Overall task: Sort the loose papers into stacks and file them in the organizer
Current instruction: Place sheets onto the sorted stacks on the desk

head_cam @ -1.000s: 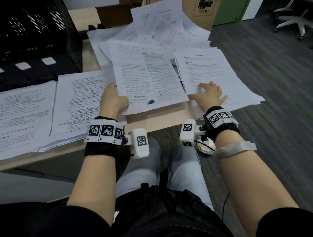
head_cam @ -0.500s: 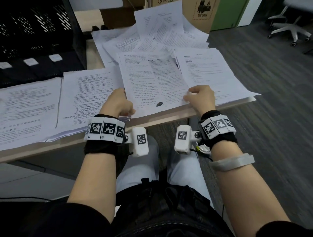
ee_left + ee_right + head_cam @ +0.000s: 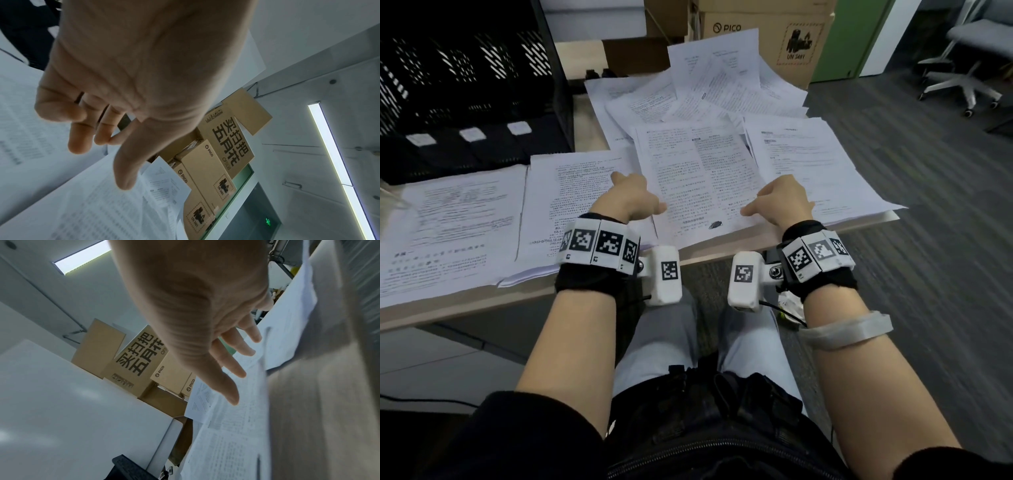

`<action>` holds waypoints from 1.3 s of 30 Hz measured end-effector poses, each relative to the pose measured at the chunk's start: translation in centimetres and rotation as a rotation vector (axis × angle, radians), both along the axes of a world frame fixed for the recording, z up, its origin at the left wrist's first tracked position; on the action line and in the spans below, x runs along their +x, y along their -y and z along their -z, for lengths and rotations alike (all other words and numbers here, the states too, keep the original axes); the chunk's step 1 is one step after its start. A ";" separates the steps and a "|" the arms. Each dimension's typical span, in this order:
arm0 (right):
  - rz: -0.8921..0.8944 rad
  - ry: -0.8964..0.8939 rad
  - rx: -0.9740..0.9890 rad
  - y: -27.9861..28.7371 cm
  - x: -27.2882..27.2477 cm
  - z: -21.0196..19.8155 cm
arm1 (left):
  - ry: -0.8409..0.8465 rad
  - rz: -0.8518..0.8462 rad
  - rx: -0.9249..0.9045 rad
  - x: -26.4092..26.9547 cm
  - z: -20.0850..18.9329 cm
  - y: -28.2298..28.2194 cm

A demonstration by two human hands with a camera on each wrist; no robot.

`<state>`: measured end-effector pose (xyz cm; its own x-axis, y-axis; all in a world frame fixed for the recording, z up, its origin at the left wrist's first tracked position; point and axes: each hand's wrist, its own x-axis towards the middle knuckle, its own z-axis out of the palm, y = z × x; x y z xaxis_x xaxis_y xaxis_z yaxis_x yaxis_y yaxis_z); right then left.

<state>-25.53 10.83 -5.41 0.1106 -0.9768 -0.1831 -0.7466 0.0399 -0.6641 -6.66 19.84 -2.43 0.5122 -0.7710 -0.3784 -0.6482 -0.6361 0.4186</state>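
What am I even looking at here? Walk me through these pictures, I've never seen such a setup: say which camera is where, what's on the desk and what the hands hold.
There is no machine here: a seated person wears three cameras. The large picture comes from the head and looks down at both arms; the white boxes with black-and-white tags on the wrists are the other two cameras, each looking along its hand.

The left hand and right hand hover with loose fingers at either side of the middle sheet. Neither grips anything.

On the desk lie tidy paper stacks on the left and a loose pile further back. The black organizer stands at the far left. Cardboard boxes stand behind the desk.
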 end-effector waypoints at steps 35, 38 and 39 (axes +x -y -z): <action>-0.259 -0.457 0.362 10.3 8.6 2.2 | -0.410 -0.635 -0.467 9.5 3.2 17.4; -0.275 -0.452 0.376 10.4 8.7 2.3 | -0.434 -0.654 -0.538 10.2 3.1 18.3; -0.280 -0.451 0.384 10.4 8.7 2.4 | -0.469 -0.648 -0.542 10.4 3.2 18.5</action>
<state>-16.84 0.40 -7.77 0.1817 -0.7784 -0.6009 -0.9652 -0.0244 -0.2603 3.77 1.30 -5.66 0.7868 -0.5223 -0.3288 0.0684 -0.4557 0.8875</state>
